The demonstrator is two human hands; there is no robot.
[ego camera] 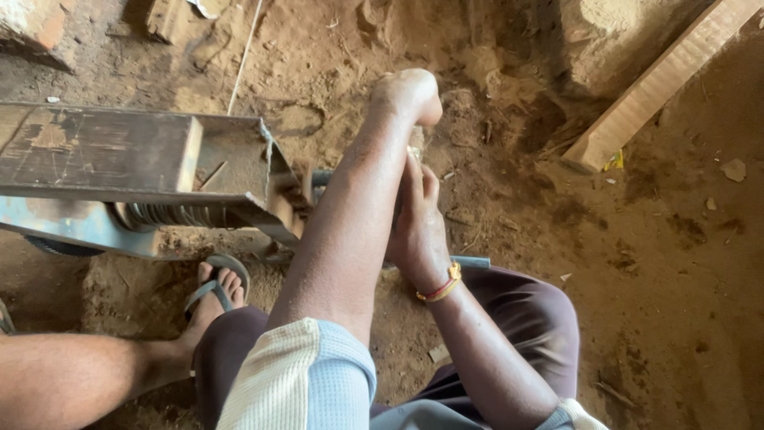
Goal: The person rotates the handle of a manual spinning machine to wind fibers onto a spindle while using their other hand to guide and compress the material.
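My left arm reaches forward over the dirt floor, and my left hand (410,94) is curled into a fist; whatever is inside it is hidden. My right hand (417,227), with a red and yellow band at the wrist, lies just under the left forearm. Its fingers point up toward a small pale object (415,150), and the forearm hides part of them. Both hands are just right of the end of a rusty metal machine (119,155), where a short shaft (320,178) sticks out. I crouch with my knees in dark purple cloth (525,306).
A bare leg and a foot in a sandal (216,288) lie at the lower left beside the machine. A long wooden plank (660,80) leans at the upper right. A thin white string (243,60) runs over the loose brown earth. A brick (32,24) sits in the top left corner.
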